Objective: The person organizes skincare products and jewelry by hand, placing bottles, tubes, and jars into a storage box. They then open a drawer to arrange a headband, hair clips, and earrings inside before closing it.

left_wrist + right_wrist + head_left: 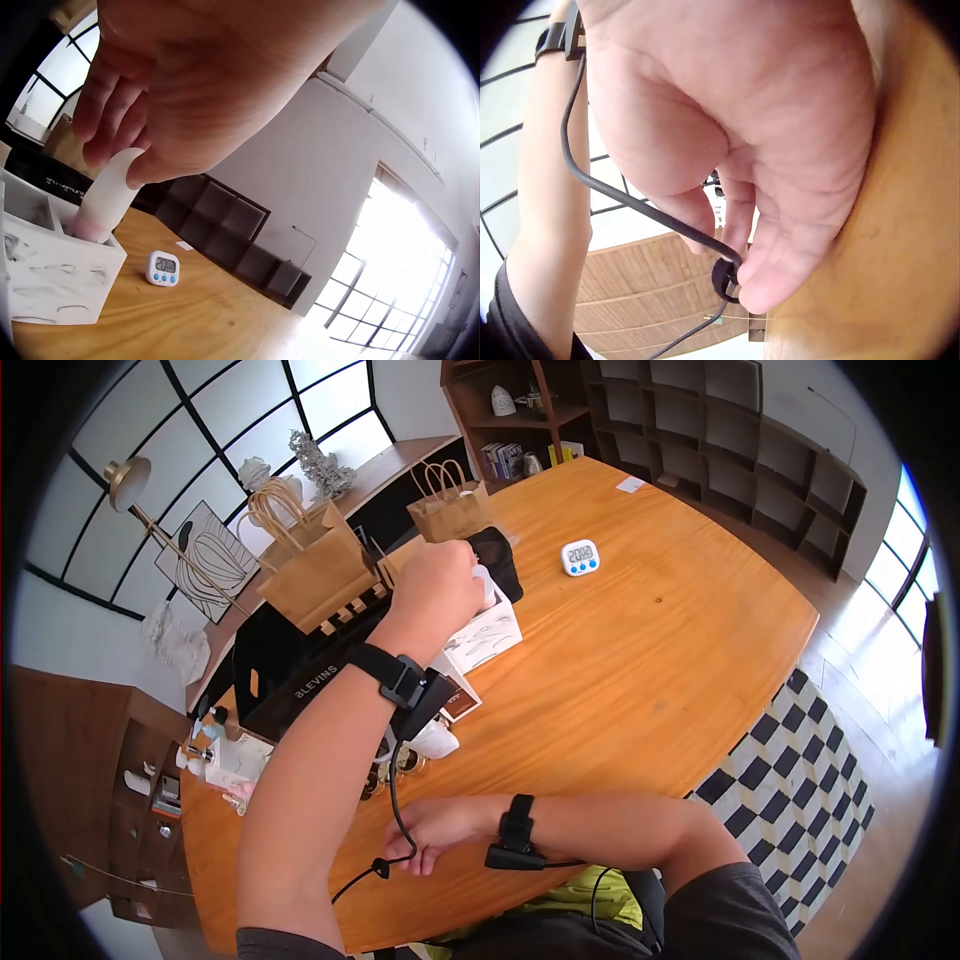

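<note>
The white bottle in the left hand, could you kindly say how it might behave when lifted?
The white bottle may be slippery, as its surface looks smooth. Its rounded sides suggest it could roll if laid down. It is probably fairly stiff, since no dent shows where the left hand pinches it.

Two hands (pixel 437 582) (pixel 435 832) are showing, with two black straps (pixel 372 663) (pixel 516 820). At least two paper bags (pixel 318 575) (pixel 452 516) are standing. One timer (pixel 580 558) is sitting, and one rug (pixel 800 790) is lying flat.

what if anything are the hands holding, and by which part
The left hand holds a smooth white rounded container by its upper end, the pinkish lower end in a white patterned box; the right hand seems to hold nothing.
</note>
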Tool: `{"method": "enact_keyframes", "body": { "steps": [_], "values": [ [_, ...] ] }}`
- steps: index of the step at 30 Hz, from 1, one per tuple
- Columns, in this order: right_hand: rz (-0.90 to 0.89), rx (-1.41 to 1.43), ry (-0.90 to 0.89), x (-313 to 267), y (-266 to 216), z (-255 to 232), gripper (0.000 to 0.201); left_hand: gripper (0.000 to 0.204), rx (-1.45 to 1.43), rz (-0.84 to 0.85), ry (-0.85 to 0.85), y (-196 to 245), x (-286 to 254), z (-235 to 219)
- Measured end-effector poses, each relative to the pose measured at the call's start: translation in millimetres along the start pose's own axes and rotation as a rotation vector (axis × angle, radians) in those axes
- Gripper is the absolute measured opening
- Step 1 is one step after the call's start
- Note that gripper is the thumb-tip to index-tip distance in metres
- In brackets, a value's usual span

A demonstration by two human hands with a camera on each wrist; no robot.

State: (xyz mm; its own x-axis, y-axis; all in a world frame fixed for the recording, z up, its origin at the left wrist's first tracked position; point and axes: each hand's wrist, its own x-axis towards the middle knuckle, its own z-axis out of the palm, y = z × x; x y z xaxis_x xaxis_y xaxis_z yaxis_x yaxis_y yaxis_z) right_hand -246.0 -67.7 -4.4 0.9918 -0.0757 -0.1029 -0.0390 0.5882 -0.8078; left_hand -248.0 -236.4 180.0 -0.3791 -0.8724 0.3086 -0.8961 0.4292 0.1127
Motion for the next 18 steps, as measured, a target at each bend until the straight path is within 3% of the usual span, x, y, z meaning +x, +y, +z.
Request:
{"method": "enact_keyframes", "body": {
  "steps": [10,14,18],
  "values": [
    [0.016,0.046,-0.025,2.0,0.3,-2.7,0.028,0.018,0.054,-0.154,-0.213,-9.8,8.1,37.5],
    [0.015,0.024,-0.028,3.2,1.7,-3.5,0.027,0.023,0.053,-0.16,-0.213,-17.8,2.9,44.1],
    [0.014,0.029,-0.065,4.1,3.8,-5.0,0.027,0.026,-0.164,-0.013,-0.022,-17.6,-23.8,6.7]
  ]
}}
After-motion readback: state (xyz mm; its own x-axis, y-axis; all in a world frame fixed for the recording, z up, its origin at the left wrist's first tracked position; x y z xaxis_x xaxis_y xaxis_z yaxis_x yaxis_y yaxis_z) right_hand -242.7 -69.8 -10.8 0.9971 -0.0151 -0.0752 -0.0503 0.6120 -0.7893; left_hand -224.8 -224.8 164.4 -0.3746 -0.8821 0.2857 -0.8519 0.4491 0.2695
